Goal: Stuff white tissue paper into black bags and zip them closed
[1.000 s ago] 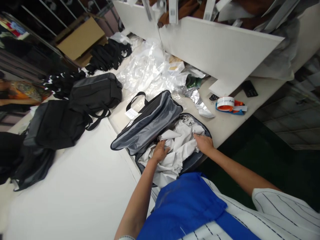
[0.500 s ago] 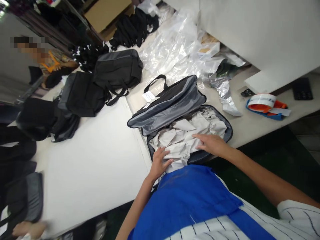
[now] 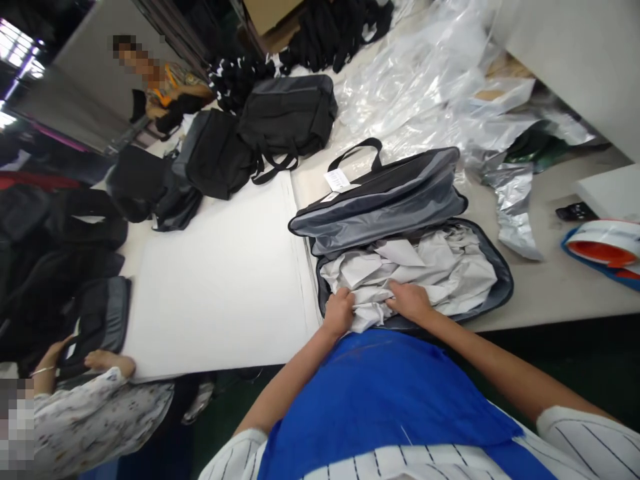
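An unzipped black bag (image 3: 385,200) with a grey lining lies in front of me, its lid folded back and a white tag on it near the handle. Crumpled whitish paper (image 3: 450,267) fills its lower half. At the near left corner of the bag, my left hand (image 3: 340,311) is closed on the paper. My right hand (image 3: 410,301) grips the paper near the front edge, its fingers curled in. The fingertips of both hands are partly hidden in the folds.
White sheets (image 3: 225,287) lie left of the bag. Beyond are black bags (image 3: 290,117) and clear plastic (image 3: 410,80). A tape roll (image 3: 605,243) sits at right. Two other people are at the left; one's hands touch a bag (image 3: 95,313).
Both my hands have gone from spread fingers to closed on the paper, and they are closer together. The view has shifted left, showing more of the person at the lower left.
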The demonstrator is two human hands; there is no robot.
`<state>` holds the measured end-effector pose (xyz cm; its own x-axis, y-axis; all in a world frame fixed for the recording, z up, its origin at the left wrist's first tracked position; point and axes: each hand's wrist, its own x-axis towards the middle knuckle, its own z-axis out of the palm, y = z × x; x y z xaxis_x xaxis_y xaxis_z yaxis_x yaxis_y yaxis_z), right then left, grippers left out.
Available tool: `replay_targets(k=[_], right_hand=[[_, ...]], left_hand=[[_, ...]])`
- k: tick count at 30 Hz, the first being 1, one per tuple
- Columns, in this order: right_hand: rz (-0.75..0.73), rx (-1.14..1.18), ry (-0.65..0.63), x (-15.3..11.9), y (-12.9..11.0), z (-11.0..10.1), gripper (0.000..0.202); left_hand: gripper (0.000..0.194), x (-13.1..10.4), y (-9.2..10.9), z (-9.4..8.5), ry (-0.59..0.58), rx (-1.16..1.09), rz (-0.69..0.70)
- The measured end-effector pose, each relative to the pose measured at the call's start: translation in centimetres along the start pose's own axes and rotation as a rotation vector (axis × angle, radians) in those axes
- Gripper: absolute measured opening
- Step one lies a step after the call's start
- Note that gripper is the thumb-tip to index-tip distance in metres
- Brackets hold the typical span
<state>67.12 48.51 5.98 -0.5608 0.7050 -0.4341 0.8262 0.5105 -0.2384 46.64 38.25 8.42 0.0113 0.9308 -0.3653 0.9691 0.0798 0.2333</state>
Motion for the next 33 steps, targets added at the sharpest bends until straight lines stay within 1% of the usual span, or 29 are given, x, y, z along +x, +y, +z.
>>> replay_targets(k=[3, 6, 9, 11, 12, 13, 14, 16, 17, 18, 20, 22, 24, 26, 28, 29, 30, 31, 32, 33], right_hand=[[-0.026, 0.136, -0.014, 0.0, 0.3, 0.6, 0.039], [-0.146, 0.334, -0.086, -0.8, 1.4, 1.0, 0.054], [-0.29, 0.517, -0.166, -2.3, 3.0, 0.6, 0.069], [-0.326, 0.602, -0.211, -3.6, 4.2, -0.5, 0.073], [-0.313, 0.611, -0.236, -4.3, 4.8, -1.3, 0.069], [-0.277, 0.584, -0.25, -4.9, 5.4, -2.1, 0.061], [-0.214, 0.518, -0.249, -5.4, 6.1, -3.0, 0.049], [-0.032, 0.312, -0.2, -6.0, 7.7, -4.1, 0.023], [0.06, 0.212, -0.171, -6.0, 8.4, -4.4, 0.015], [0.133, 0.142, -0.154, -5.9, 9.2, -4.4, 0.012], [0.208, 0.105, -0.167, -5.1, 10.5, -3.8, 0.013], [0.185, 0.144, -0.203, -3.9, 11.4, -3.2, 0.013], [0.126, 0.171, -0.255, -2.8, 12.0, -3.2, 0.008], [0.083, 0.222, -0.364, -2.0, 12.4, -4.2, 0.007], [0.037, 0.349, -0.467, -1.7, 12.7, -6.2, 0.003], [-0.006, 0.428, -0.457, -1.6, 12.8, -7.6, 0.007], [-0.051, 0.501, -0.379, -1.5, 12.9, -9.2, 0.014], [-0.086, 0.557, -0.231, -1.3, 12.9, -11.0, 0.021], [-0.1, 0.588, -0.02, -1.0, 12.8, -13.0, 0.026], [-0.084, 0.591, 0.227, -0.4, 12.8, -14.9, 0.031]], left_hand=[[0.024, 1.4, -1.0, 0.4, 0.022, 0.052, 0.012], [0.026, 2.2, -1.4, 0.6, 0.021, 0.085, 0.04], [0.024, 1.3, -0.9, 0.3, -0.001, 0.099, 0.08], [0.024, -0.2, -0.3, -0.1, -0.016, 0.105, 0.113], [0.026, -1.1, 0.0, -0.3, -0.009, 0.108, 0.125], [0.029, -2.1, 0.2, -0.6, 0.013, 0.109, 0.13], [0.034, -3.0, 0.3, -0.8, 0.047, 0.101, 0.128], [0.044, -4.4, 0.3, -1.1, 0.104, 0.04, 0.13], [0.048, -4.8, 0.3, -1.1, 0.09, -0.02, 0.145], [0.051, -4.9, 0.2, -1.0, 0.048, -0.088, 0.166], [0.052, -4.6, 0.0, -0.7, -0.077, -0.204, 0.212], [0.051, -3.6, -0.1, -0.3, -0.217, -0.281, 0.233], [0.05, -2.6, -0.3, -0.3, -0.313, -0.318, 0.248], [0.047, -1.8, -0.5, -0.9, -0.372, -0.332, 0.279], [0.042, -1.5, -1.1, -2.4, -0.363, -0.368, 0.296], [0.039, -1.4, -1.6, -3.5, -0.327, -0.41, 0.279], [0.036, -1.3, -2.2, -4.8, -0.253, -0.455, 0.248], [0.034, -1.1, -2.9, -6.3, -0.134, -0.485, 0.211], [0.032, -0.6, -3.7, -8.0, 0.029, -0.484, 0.17], [0.033, 0.0, -4.6, -9.9, 0.216, -0.441, 0.131]])
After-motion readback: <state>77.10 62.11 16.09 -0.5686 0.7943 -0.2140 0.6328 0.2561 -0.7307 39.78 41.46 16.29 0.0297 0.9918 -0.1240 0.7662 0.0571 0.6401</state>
